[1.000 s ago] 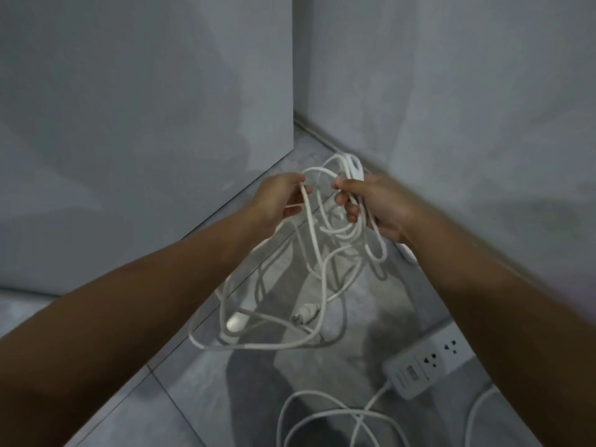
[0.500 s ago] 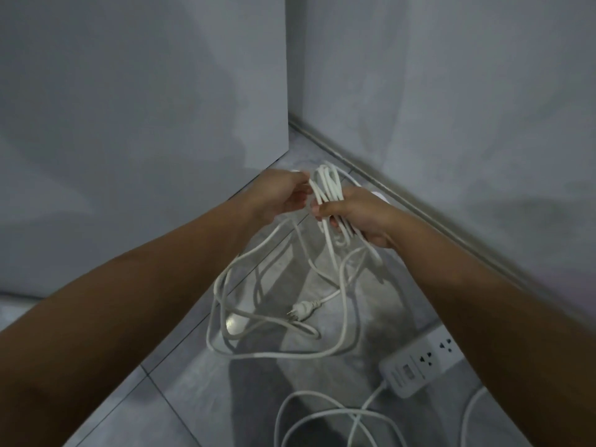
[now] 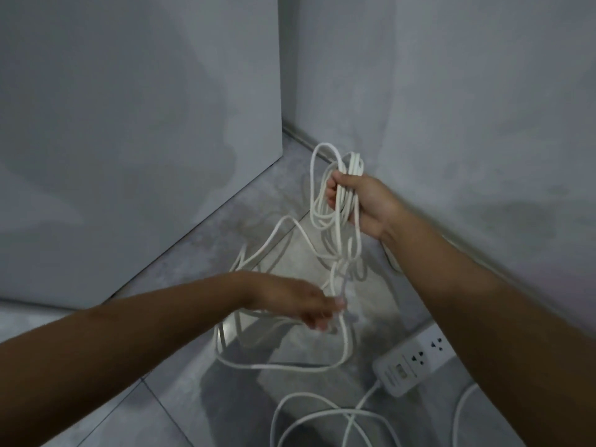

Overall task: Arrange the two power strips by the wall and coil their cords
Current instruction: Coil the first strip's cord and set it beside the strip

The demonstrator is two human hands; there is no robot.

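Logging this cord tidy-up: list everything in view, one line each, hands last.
coil: one, white, gripped in the right hand, loose loops trailing to the floor
power strip: one, white, on the floor at lower right, partly behind the right arm
loose cord: one, white, on the floor at the bottom, runs to the power strip
floor: grey tiles
walls: grey, meeting at a corner
left hand: one, blurred, low over the trailing loops
right hand: one, raised, closed on the coil
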